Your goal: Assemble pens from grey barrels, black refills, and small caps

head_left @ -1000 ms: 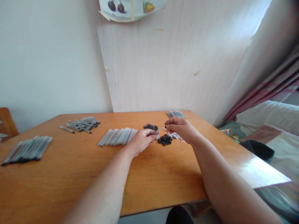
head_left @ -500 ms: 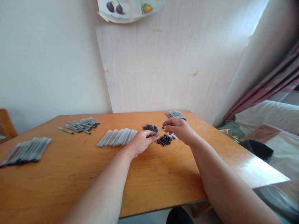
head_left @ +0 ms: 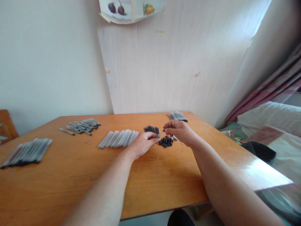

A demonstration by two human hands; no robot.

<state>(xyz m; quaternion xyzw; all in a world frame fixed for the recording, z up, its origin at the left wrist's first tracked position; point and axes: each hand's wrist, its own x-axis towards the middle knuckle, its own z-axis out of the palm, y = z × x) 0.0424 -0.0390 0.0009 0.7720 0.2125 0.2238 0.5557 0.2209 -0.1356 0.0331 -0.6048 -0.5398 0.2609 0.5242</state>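
Above the middle of the table, my left hand (head_left: 145,142) is closed round one end of a slim translucent pen barrel (head_left: 160,134). My right hand (head_left: 178,130) pinches at the other end, where a small dark pen part shows between the fingertips; its exact shape is too small to tell. Just below the barrel lies a heap of short black caps or plugs (head_left: 166,142). Behind it is a bunch of thin dark-tipped refills (head_left: 151,128). A row of translucent white pen barrels (head_left: 118,138) lies left of my left hand.
Black-ended pens lie in a row (head_left: 29,152) at the left, a loose pile (head_left: 82,126) farther back, and a bundle (head_left: 177,116) at the back right. The wooden table (head_left: 150,182) meets a wall panel behind. A dark bin (head_left: 258,151) stands beyond its right edge.
Both hands stay at nearly the same place, still joined by the pen barrel. The whole view has shifted very slightly; the piles look the same.
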